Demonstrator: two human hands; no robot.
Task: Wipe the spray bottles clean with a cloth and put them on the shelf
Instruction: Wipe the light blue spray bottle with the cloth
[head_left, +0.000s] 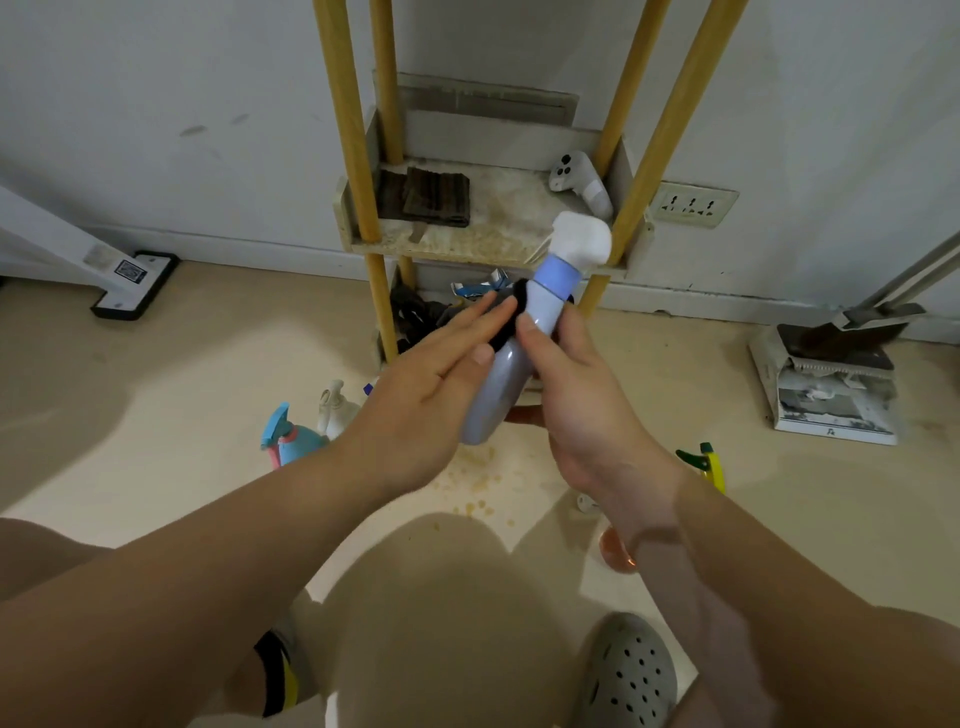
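A pale lilac spray bottle (496, 387) with a white trigger head and a blue collar is held tilted in front of the shelf. My right hand (576, 395) grips its neck and body from the right. My left hand (441, 384) lies against the bottle's left side with straight fingers, pressing a small black cloth (511, 317) onto the neck. The cloth is mostly hidden under my fingers. The low shelf (483, 234) has yellow posts and a stained white board.
On the shelf lie a folded dark cloth (431, 197) and a white spray head (579, 182). On the floor stand a blue-and-pink spray bottle (291, 436), a white pump bottle (335, 408), a green-and-yellow sprayer (706, 462) and an orange bottle (615, 551). A dustpan (831, 379) sits right.
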